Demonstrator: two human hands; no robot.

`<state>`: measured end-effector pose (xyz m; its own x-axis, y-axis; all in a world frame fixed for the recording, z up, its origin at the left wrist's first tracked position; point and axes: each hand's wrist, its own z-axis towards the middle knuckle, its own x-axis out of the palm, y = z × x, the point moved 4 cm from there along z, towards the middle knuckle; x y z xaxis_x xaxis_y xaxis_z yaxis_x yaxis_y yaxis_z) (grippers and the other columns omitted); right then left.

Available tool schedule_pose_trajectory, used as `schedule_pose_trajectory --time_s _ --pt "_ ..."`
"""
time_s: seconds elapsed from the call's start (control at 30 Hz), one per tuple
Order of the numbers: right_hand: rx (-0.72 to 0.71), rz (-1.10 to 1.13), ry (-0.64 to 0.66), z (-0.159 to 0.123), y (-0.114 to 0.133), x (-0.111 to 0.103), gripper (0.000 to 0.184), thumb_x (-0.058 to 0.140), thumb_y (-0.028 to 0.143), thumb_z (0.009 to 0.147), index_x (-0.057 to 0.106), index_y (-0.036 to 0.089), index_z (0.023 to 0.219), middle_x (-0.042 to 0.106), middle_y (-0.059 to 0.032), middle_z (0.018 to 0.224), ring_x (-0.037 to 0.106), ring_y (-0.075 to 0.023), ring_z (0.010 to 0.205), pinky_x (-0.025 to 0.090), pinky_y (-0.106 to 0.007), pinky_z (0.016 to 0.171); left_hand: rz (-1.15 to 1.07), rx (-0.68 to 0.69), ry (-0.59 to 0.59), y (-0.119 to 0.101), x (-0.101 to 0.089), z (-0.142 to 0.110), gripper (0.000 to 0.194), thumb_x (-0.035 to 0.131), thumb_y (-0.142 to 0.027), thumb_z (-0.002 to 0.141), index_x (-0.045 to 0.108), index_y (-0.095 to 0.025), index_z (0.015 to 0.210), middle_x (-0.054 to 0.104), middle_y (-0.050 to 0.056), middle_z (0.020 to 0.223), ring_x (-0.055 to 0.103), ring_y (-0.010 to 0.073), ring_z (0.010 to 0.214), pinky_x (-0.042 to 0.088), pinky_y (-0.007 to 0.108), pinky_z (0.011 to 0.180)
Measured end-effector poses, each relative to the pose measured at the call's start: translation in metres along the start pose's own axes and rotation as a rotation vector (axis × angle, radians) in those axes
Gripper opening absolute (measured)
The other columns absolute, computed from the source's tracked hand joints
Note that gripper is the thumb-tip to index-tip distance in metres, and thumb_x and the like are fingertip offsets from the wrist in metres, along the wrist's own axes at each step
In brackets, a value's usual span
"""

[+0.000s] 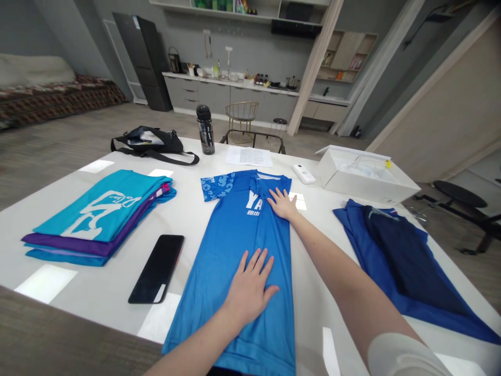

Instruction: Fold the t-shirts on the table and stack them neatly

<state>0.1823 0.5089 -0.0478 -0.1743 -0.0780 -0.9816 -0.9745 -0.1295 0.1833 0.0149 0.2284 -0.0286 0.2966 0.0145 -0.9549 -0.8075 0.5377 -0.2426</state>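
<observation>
A blue T-shirt (235, 250) with white lettering on its chest lies lengthwise on the white table. Its right side is folded inward, while a patterned sleeve (217, 186) sticks out at the left. My left hand (250, 287) rests flat on the lower body of the shirt, fingers stretched. Farther up, my right hand (282, 203) lies on the chest near the collar, fingers spread. Part of the lettering is hidden by the fold.
Left of the shirt are a folded clothes stack (105, 209) and a black phone (157, 269). Dark blue garments (407, 261) lie right, below a white box (364, 175). A black bag (152, 142), a bottle (205, 130), papers (249, 156) and a white device (304, 174) sit toward the back.
</observation>
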Motion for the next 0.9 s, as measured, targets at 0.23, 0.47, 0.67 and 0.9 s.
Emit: schedule_pose_trajectory --time_s 0.23,0.47,0.67,0.9 --pt "0.105 0.185 -0.134 0.026 -0.014 -0.006 0.065 0.03 0.062 0.102 0.04 0.029 0.157 0.027 -0.0101 0.167 0.017 -0.0373 0.154 0.002 -0.075 0.116 0.021 -0.064 -0.001 -0.004 -0.008 0.004 0.067 0.035 -0.059 0.102 0.029 -0.026 0.16 0.028 0.008 0.167 0.025 0.028 0.154 0.026 0.058 0.123" --pt "0.119 0.165 -0.03 0.055 -0.024 -0.006 0.066 0.04 0.064 0.1 0.039 0.03 0.157 0.022 -0.0102 0.168 0.013 -0.038 0.155 -0.002 -0.077 0.113 0.002 -0.068 0.013 -0.003 0.001 0.004 0.068 0.037 -0.06 0.102 0.028 -0.026 0.161 0.027 0.007 0.168 0.021 0.0292 0.155 0.021 0.06 0.125" --pt "0.099 0.131 -0.118 0.052 -0.019 -0.012 0.061 0.032 0.058 0.104 0.037 0.031 0.158 0.023 -0.0079 0.168 0.015 -0.0364 0.155 -0.004 -0.078 0.113 -0.03 -0.093 0.005 -0.005 0.004 0.015 0.066 0.033 -0.06 0.102 0.03 -0.027 0.16 0.027 0.007 0.168 0.021 0.0285 0.155 0.019 0.061 0.125" --pt "-0.076 0.175 -0.309 -0.006 0.018 -0.019 0.059 0.039 0.049 0.105 0.045 0.017 0.153 0.031 -0.0136 0.165 0.022 -0.0313 0.154 0.012 -0.057 0.124 -0.016 -0.103 -0.011 -0.013 -0.008 -0.002 0.066 0.031 -0.059 0.103 0.03 -0.026 0.16 0.026 0.008 0.168 0.022 0.0286 0.155 0.019 0.06 0.124"
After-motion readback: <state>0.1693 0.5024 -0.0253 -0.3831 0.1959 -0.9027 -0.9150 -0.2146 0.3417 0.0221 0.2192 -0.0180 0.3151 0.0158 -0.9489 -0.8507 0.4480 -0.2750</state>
